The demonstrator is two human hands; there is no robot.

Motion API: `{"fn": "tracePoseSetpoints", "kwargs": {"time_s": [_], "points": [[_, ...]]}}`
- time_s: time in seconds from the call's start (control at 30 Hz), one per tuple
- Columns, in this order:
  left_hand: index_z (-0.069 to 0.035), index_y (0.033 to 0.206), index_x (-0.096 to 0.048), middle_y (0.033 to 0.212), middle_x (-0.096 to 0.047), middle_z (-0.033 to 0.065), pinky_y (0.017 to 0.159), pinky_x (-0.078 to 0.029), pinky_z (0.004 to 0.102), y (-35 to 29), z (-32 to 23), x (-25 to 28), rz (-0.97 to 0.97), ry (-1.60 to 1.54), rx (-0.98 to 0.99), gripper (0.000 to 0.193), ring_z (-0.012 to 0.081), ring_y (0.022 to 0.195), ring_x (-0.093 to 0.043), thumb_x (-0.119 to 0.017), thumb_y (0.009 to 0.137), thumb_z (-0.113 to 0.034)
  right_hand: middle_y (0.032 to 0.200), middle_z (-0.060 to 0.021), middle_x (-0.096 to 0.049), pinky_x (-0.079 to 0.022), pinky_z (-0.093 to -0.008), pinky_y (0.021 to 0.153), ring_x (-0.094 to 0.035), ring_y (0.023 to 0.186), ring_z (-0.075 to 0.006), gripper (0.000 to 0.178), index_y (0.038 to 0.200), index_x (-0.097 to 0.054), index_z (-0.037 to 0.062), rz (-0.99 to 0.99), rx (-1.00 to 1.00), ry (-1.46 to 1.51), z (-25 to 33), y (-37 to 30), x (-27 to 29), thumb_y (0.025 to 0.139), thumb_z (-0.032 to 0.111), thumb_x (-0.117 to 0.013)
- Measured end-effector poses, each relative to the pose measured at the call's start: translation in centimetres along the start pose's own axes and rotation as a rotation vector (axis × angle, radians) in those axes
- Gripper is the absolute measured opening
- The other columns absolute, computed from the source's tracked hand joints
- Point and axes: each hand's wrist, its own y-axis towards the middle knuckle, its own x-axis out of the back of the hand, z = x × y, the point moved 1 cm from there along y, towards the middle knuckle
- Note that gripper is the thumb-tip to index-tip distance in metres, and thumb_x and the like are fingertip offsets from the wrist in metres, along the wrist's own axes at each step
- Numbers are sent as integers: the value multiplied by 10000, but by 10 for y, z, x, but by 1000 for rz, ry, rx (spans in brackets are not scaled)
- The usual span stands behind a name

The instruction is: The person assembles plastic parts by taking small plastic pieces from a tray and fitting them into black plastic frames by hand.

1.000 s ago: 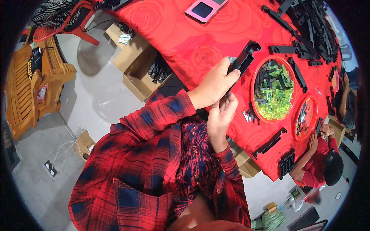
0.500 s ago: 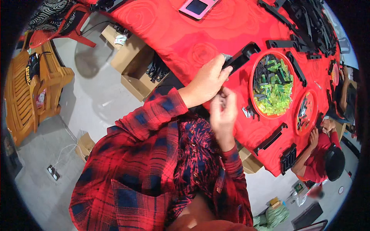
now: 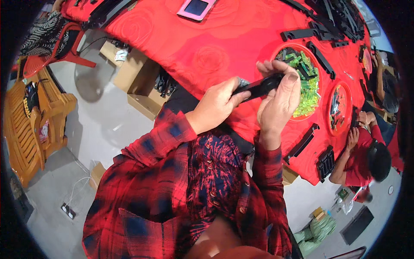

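Observation:
My left hand [image 3: 215, 105] grips one end of a long black plastic part [image 3: 257, 89] over the table's near edge. A bit of grey material shows by its index finger; I cannot make out what it is. My right hand [image 3: 279, 105] is cupped round the part's other end, with the fingers bent over it and the palm against it. Just beyond that hand stands a red basin [image 3: 319, 86], partly hidden by it. The basin is filled with small yellow-green pieces [image 3: 307, 101] and some black ones.
A smaller red tray [image 3: 349, 105] of mixed small pieces lies to the right. Black plastic parts [image 3: 336, 21] are heaped at the far right. A pink phone case [image 3: 196, 9] lies on the red tablecloth [image 3: 207, 56]. At right sits a co-worker [image 3: 362, 151]; cardboard boxes [image 3: 133, 77] stand below left.
My right hand has risen from below my left hand to the far end of the black part. The left hand has shifted slightly left and down with the part.

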Motion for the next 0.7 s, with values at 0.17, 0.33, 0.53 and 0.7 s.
{"fn": "tracePoseSetpoints", "kwargs": {"time_s": [0.17, 0.33, 0.53, 0.7], "points": [[-8, 1029, -589, 849, -651, 149, 710, -490, 347, -9, -6, 3, 40, -82, 27, 208, 186, 767, -621, -701, 921, -145, 1008, -151, -632, -530, -354, 869, -668, 954, -233, 427, 1157, -519, -44, -47, 102, -92, 3, -24, -1, 1101, 344, -351], [16, 1108, -551, 936, -679, 122, 799, -505, 302, -24, 8, -10, 61, -447, 99, 251, 110, 921, -623, -686, 946, -121, 942, -144, -620, -533, -353, 857, -666, 893, -238, 401, 1137, -535, -62, -103, 90, -269, 4, -47, -3, 1111, 277, -323], [-33, 1219, -511, 973, -599, 18, 804, -482, 263, -39, 21, -14, 131, -368, 211, 267, 79, 899, -570, -620, 987, -107, 955, -126, -620, -526, -343, 843, -662, 897, -221, 360, 1152, -530, -62, -13, 77, -408, -2, -55, 6, 1106, 254, -364], [-21, 1298, -500, 1010, -558, -8, 812, -445, 256, -20, 9, 1, 357, -201, 191, 333, 59, 917, -508, -579, 1016, -178, 965, -116, -611, -525, -339, 823, -648, 879, -197, 335, 1152, -529, -40, -104, -61, -141, -16, -34, 21, 1104, 247, -362]]}}
